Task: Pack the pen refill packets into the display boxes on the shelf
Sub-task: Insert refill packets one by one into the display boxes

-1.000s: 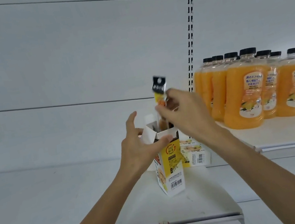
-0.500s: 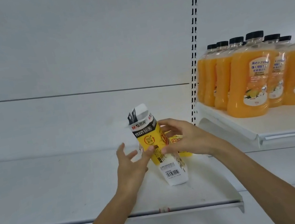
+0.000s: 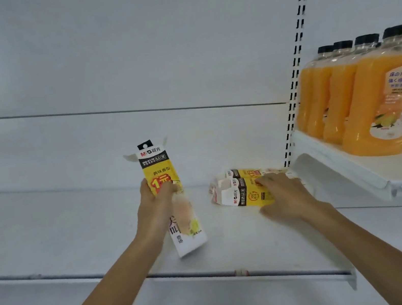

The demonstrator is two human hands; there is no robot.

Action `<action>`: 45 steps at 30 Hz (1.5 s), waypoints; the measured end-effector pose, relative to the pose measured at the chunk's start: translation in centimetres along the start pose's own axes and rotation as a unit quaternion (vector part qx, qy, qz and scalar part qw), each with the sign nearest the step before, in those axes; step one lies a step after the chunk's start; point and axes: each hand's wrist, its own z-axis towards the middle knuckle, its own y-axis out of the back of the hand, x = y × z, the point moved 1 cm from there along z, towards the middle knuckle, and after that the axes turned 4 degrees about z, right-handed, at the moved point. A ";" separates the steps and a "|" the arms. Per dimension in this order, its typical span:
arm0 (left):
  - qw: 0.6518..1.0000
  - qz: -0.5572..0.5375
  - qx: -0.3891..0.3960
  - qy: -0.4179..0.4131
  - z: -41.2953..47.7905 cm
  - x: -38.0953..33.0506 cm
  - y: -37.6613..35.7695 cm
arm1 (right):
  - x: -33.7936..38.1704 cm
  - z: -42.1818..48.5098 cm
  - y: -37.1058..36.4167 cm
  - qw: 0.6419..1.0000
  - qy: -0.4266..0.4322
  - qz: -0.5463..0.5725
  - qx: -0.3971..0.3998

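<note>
A tall yellow, black and white display box [image 3: 173, 197] stands tilted on the white shelf [image 3: 102, 237], its top flaps open and a black packet top showing inside. My left hand [image 3: 157, 205] grips it around the middle. To the right, two more yellow-and-white boxes [image 3: 241, 191] lie flat on their sides, one behind the other. My right hand [image 3: 286, 195] rests on the nearer lying box, fingers spread over its right end. Whether the fingers grip it is unclear.
Several orange juice bottles [image 3: 373, 100] with black caps stand on a raised white shelf [image 3: 345, 170] at the right. A slotted upright [image 3: 296, 60] divides the two bays. The shelf's front edge [image 3: 242, 272] runs below my hands.
The right hand let go of the upright box and moved right onto the lying boxes. The left hand now holds the upright box alone, shifted left. The view has turned leftward.
</note>
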 end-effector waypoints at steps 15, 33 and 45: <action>0.983 0.137 -0.119 0.005 0.7 0.1 16.2 | 16.2 2.5 1.4 0.981 0.095 0.162 -0.042; 0.863 0.238 -0.437 0.090 -5.6 1.1 57.5 | 65.0 7.4 -5.3 0.857 0.457 0.240 -0.009; 0.846 0.213 -0.479 0.093 2.9 4.3 74.1 | 87.2 14.5 -9.4 0.826 0.521 0.214 -0.005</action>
